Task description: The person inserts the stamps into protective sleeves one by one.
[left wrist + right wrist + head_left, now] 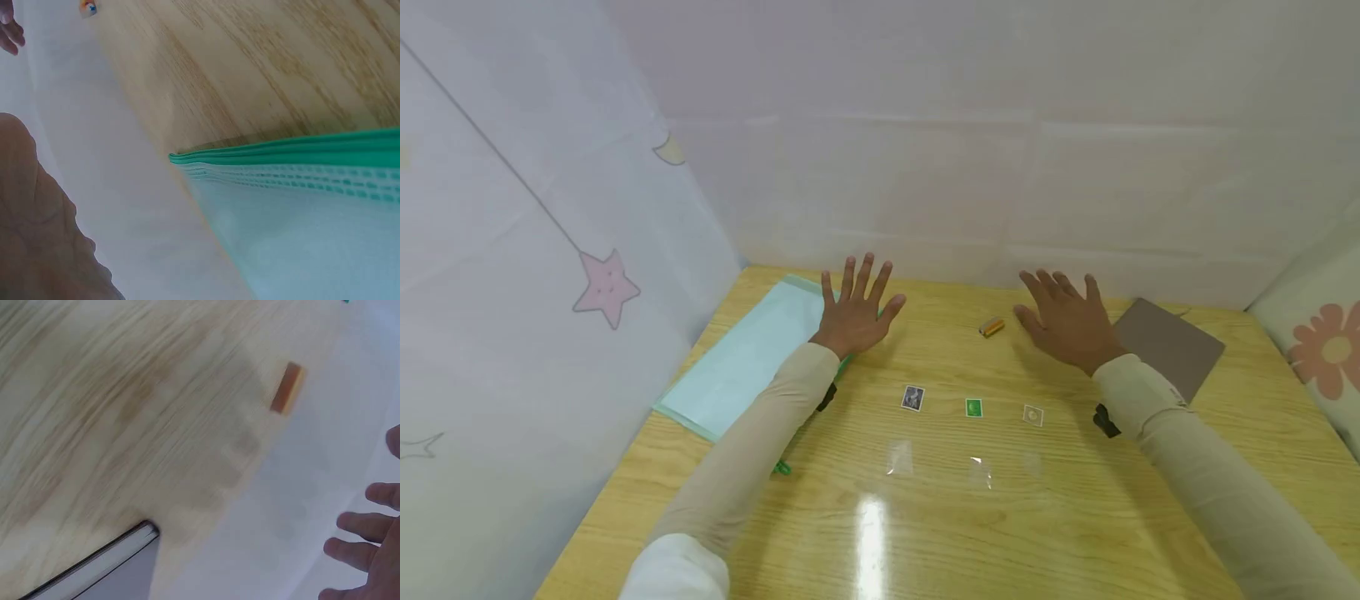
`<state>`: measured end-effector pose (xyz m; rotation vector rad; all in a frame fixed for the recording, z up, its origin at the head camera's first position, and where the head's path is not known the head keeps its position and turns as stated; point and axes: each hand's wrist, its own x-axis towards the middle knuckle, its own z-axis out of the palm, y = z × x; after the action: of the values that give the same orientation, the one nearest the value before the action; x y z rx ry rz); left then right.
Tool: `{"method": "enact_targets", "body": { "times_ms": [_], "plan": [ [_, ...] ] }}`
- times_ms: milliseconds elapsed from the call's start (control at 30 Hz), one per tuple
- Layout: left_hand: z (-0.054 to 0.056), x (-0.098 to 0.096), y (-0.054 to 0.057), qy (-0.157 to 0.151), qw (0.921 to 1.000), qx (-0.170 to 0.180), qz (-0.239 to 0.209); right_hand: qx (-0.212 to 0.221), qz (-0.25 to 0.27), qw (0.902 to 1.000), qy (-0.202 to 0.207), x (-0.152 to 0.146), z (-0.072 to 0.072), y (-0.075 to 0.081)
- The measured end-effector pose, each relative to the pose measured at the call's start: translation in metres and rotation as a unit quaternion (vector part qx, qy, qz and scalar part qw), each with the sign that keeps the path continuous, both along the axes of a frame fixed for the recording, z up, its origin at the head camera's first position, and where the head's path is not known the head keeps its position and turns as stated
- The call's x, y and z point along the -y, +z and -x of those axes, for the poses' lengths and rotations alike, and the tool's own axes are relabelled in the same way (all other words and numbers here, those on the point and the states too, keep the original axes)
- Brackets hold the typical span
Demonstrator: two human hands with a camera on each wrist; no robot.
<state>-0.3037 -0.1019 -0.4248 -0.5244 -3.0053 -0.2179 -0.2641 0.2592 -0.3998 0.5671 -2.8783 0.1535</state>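
My left hand is raised with its fingers spread and holds nothing. It is nearest to the pale blue pouch, whose green zip edge shows in the left wrist view. My right hand, also empty, has its fingers stretched out between a small orange block and a grey-brown flat notebook. Three small stamps lie in a row: a dark one, a green one and a pale one.
Nearer to me than the stamps lie small clear sleeves, one at left and another in the middle. The wooden table backs onto a pale hanging sheet. A green zip pull sticks out beside my left sleeve.
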Motion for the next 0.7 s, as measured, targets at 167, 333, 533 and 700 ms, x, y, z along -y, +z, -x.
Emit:
{"method": "enact_targets", "body": {
  "times_ms": [167, 333, 533, 700],
  "plan": [
    [-0.013, 0.002, 0.004, -0.013, 0.9991, 0.039, 0.001, -0.031, 0.006, 0.9959, 0.084, 0.018, -0.002, 0.001],
    [-0.049, 0.004, 0.011, -0.050, 0.9968, 0.059, 0.023, 0.003, 0.007, 0.9769, 0.214, 0.038, -0.009, 0.000],
    [-0.114, -0.011, 0.023, -0.070, 0.9931, 0.071, 0.062, 0.075, 0.002, 0.9462, 0.315, 0.072, -0.016, -0.006],
    [-0.157, -0.025, 0.024, -0.088, 0.9799, 0.160, 0.082, 0.117, 0.005, 0.9332, 0.340, 0.101, -0.018, -0.015]
  ]
}}
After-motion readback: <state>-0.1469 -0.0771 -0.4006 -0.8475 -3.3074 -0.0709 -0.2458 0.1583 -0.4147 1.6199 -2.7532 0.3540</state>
